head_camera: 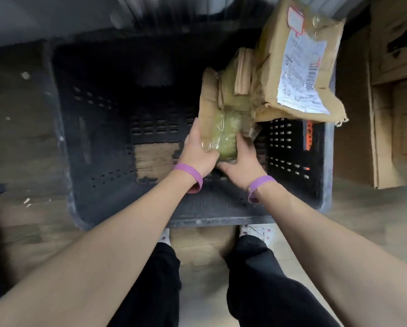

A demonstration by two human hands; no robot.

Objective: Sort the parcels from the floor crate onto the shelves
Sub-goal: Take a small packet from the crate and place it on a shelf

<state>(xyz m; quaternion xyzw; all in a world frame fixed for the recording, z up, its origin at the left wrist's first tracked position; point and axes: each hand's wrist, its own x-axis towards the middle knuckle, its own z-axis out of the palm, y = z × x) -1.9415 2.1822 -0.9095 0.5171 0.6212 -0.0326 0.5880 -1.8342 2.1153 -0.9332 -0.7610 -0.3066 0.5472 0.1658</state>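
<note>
Floor crate (98, 128): black, perforated walls, set on wood-look floor just ahead of feet. Mostly emptied; bare base w/ floor showing thru a cut-out near centre. Remaining stock crowded at far-right corner.

Large carton (299, 60): brown, crushed corners, white shipping label up. Propped on crate's far-right rim, tilted, leaning over taped parcel. Judged parked there to clear access below; could slide once support under it goes.

Cardboard boxes (395, 90) at right edge, outside crate; cut off by frame, contents unknown.

Taped parcel (223, 114): tan card w/ greenish glossy tape, long axis near-to-far, inside crate right of centre, near end raised. Held at near end only, presumably to draw it out from under carton.

Left hand (197, 152): palm pressed on parcel's left face, fingers wrapped over near-left edge. Right hand (242, 159): cupped under near-right corner, thumb up along side; fingertips hidden beneath. Two-sided clamp, apt for slick tape.

Purple wristbands (190, 175) on both wrists.

Not determinable: whether parcel far end rests on crate base or on carton; label text (blurred); shelves — not in view; crate's far wall lost in shadow/motion blur.
</note>
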